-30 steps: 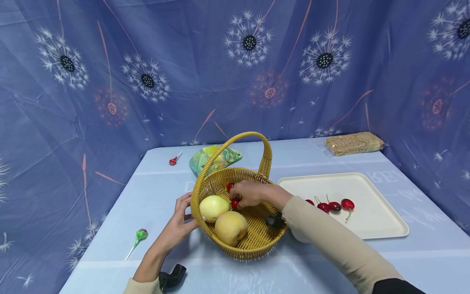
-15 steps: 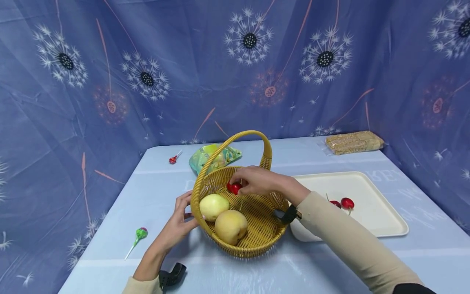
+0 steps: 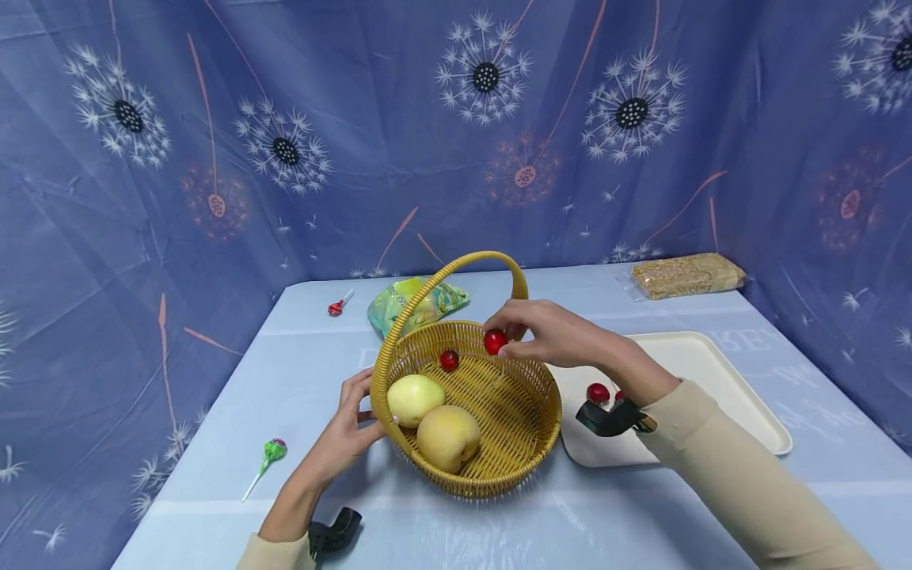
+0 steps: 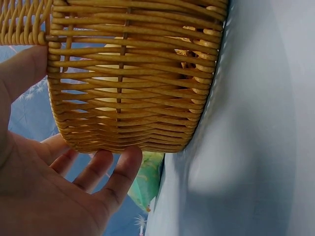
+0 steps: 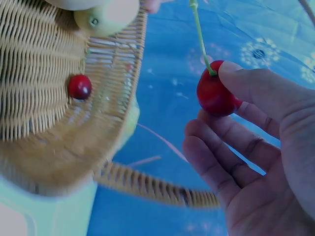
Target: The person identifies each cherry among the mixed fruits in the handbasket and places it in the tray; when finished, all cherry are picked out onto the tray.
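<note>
My right hand (image 3: pixel 552 332) pinches a red cherry (image 5: pixel 216 91) by its body between thumb and fingers, its green stem pointing up in the right wrist view. The hand is over the back right rim of a woven basket (image 3: pixel 520 412) with a tall arched handle. Inside lie another cherry (image 3: pixel 450 360), a pale yellow-green fruit (image 3: pixel 416 400) and a yellow peach-like fruit (image 3: pixel 448 438). My left hand (image 3: pixel 349 431) holds the basket's left side, thumb at the rim by the handle's base, fingers (image 4: pixel 125 169) against the outer wall.
A cream tray (image 3: pixel 741 412) with cherries (image 3: pixel 597 393), partly hidden by my right wrist, stands right of the basket. Behind are a green packet (image 3: pixel 399 305) and a red lollipop (image 3: pixel 336 308). A green lollipop (image 3: pixel 274 451) lies left; a bagged tan block (image 3: pixel 687 277) lies back right.
My right hand has lifted a cherry from inside the basket and moved up and right with it, leaving one cherry visible there. My left hand and the basket have stayed in place.
</note>
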The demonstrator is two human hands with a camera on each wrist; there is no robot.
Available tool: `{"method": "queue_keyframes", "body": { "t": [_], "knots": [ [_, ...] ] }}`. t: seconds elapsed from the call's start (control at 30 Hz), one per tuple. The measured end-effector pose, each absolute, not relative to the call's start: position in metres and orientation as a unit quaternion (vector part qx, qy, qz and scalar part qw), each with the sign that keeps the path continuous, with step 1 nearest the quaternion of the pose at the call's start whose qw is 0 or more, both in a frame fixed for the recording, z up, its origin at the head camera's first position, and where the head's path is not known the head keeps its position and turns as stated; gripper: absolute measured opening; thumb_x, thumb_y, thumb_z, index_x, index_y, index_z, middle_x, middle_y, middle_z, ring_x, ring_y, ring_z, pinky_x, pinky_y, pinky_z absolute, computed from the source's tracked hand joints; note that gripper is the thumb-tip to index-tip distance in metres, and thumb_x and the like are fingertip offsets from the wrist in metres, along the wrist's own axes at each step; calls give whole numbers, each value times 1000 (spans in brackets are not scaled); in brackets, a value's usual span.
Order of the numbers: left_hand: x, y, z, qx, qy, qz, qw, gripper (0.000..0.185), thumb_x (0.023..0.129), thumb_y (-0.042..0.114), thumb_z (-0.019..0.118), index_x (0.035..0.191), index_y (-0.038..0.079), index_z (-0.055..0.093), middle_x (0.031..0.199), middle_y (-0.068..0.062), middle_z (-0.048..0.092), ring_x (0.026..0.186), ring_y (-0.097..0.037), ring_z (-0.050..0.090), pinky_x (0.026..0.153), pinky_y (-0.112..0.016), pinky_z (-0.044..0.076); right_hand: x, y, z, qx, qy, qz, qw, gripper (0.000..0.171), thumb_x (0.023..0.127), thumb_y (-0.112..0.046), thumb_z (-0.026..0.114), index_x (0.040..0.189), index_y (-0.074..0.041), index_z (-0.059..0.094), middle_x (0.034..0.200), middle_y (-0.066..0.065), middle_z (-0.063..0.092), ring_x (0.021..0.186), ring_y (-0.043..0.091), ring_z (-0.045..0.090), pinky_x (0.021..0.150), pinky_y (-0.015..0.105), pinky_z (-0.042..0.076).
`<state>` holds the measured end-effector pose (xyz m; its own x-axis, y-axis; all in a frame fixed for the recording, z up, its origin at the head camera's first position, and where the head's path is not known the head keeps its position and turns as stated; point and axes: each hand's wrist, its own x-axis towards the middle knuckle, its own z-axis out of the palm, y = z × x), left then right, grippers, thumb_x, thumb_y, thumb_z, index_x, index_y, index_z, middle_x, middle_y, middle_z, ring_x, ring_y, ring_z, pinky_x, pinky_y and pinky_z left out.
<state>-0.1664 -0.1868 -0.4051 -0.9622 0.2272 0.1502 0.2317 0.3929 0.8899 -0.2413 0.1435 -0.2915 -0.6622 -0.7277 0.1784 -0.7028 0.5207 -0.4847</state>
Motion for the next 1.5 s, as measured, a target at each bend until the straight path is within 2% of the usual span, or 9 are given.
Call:
{"method": "queue_keyframes", "body": {
  "t": [0.2, 0.4, 0.53, 0.67, 0.8, 1.07, 1.23, 1.5],
  "knots": [
    [-168, -186, -405, -136, -833, -536, 0, 62, 85, 18, 69, 138, 12, 39, 152, -6, 12, 133, -24, 24, 97, -43, 38, -232, 177, -286, -376, 883, -280, -8, 35, 86, -26, 69, 120, -21, 62, 105, -10, 63, 95, 6, 59, 80, 30, 53],
    [-167, -187, -406, -143, -832, -536, 4, 61, 86, 18, 69, 138, 11, 39, 152, -7, 12, 134, -26, 23, 96, -44, 39, -228, 211, -296, -330, 900, -285, -23, 36, 88, -28, 67, 122, -21, 60, 106, -9, 65, 93, 7, 60, 83, 33, 51],
    [-166, -187, -406, -145, -831, -536, 5, 61, 85, 17, 69, 138, 11, 39, 152, -7, 12, 134, -24, 23, 96, -42, 39, -230, 228, -311, -298, 909, -289, -22, 34, 88, -28, 67, 121, -19, 61, 106, -6, 66, 92, 9, 61, 84, 36, 51],
    [-166, -187, -406, -146, -833, -533, 4, 61, 85, 17, 69, 138, 11, 40, 152, -6, 13, 132, -22, 24, 95, -35, 41, -234, 242, -329, -274, 915, -294, -22, 34, 87, -27, 67, 119, -15, 63, 104, -4, 67, 91, 11, 61, 83, 36, 51],
    [-165, -188, -406, -147, -834, -532, 5, 60, 85, 17, 70, 137, 11, 40, 152, -5, 14, 131, -20, 25, 94, -28, 42, -240, 250, -351, -259, 920, -294, -11, 34, 87, -27, 68, 118, -14, 63, 101, -3, 68, 92, 13, 62, 81, 36, 51],
    [-166, -188, -407, -154, -828, -538, 11, 59, 85, 16, 69, 137, 8, 40, 152, -8, 13, 131, -23, 25, 94, -28, 42, -249, 253, -385, -234, 928, -287, 32, 33, 85, -20, 68, 117, -11, 63, 98, -2, 67, 93, 15, 61, 83, 36, 49],
    [-165, -187, -407, -151, -828, -540, 4, 61, 86, 17, 68, 139, 9, 38, 152, -9, 12, 135, -27, 24, 94, -27, 42, -253, 254, -396, -243, 932, -266, 38, 34, 86, -21, 67, 117, -8, 63, 102, 2, 68, 93, 16, 61, 80, 36, 48],
    [-165, -187, -406, -145, -830, -538, 3, 62, 86, 17, 69, 139, 9, 38, 152, -9, 12, 136, -28, 24, 95, -28, 41, -256, 253, -403, -244, 939, -237, 54, 34, 86, -26, 68, 116, -11, 65, 107, 4, 67, 96, 18, 60, 79, 34, 47]
  ]
}}
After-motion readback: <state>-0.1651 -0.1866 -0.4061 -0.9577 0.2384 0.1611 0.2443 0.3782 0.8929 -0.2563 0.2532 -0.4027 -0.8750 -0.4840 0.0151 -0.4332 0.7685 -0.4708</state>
